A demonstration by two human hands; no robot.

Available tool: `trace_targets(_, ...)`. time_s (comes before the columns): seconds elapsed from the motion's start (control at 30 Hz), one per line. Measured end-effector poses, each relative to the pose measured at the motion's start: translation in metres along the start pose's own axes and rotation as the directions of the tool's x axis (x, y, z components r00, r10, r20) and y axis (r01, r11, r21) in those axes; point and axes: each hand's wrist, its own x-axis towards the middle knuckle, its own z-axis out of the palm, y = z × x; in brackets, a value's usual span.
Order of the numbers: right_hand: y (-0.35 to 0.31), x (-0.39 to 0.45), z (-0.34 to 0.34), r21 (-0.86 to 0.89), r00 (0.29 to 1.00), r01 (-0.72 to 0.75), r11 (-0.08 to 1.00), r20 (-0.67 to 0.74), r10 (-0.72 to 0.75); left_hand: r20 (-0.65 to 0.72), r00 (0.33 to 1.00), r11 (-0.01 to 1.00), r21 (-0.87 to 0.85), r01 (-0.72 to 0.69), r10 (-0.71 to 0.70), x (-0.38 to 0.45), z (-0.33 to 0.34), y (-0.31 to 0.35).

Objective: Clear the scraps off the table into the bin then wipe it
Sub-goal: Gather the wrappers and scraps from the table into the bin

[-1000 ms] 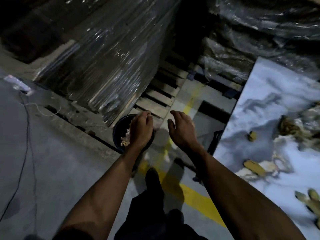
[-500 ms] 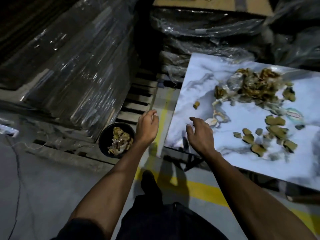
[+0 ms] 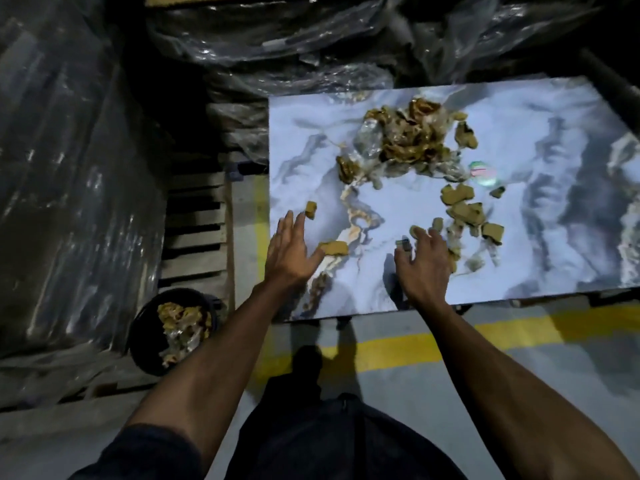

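- L hand (image 3: pixel 289 252) spread, fingers straight, over table (image 3: pixel 540 140) near-left edge, thumb by a scrap (image 3: pixel 334 248)
- R hand (image 3: pixel 424 268) spread too, holding nothing, fingertips at loose scraps (image 3: pixel 464 211)
- big pile (image 3: pixel 412 136) at far side (mixed w/ plastic)
- bin (image 3: pixel 152 336) on floor, left, part full

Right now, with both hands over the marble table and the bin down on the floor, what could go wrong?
1. The black round bin sits on the floor left of the marble-patterned table, so carried scraps may drop on the way.
2. The small brown scrap near the open left hand lies close to the table's left edge and could be knocked off.
3. The open right hand may scatter the loose brown pieces.
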Motion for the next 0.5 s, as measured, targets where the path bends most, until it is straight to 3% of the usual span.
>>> trace_targets(0.13,0.008,0.017,0.005,-0.061,0.975,-0.192,0.98,-0.124,0.183,0.16,0.982,0.983,0.139,-0.118,0.095,0.037,0.001,-0.005)
trace_targets(0.27,0.008,0.031,0.016,-0.07,0.958,-0.282,0.957,-0.072,0.277,0.242,0.954,0.915,0.316,-0.251,0.178,0.062,0.003,-0.014)
trace_targets(0.37,0.001,0.039,0.032,-0.139,0.963,-0.271,0.952,-0.052,0.266,0.252,0.922,0.856,0.361,-0.371,0.293,0.077,0.009,-0.016)
trace_targets(0.5,-0.011,0.058,0.05,-0.211,0.965,-0.253,0.944,0.011,0.261,0.251,0.923,0.847,0.382,-0.37,0.29,0.097,0.023,-0.002)
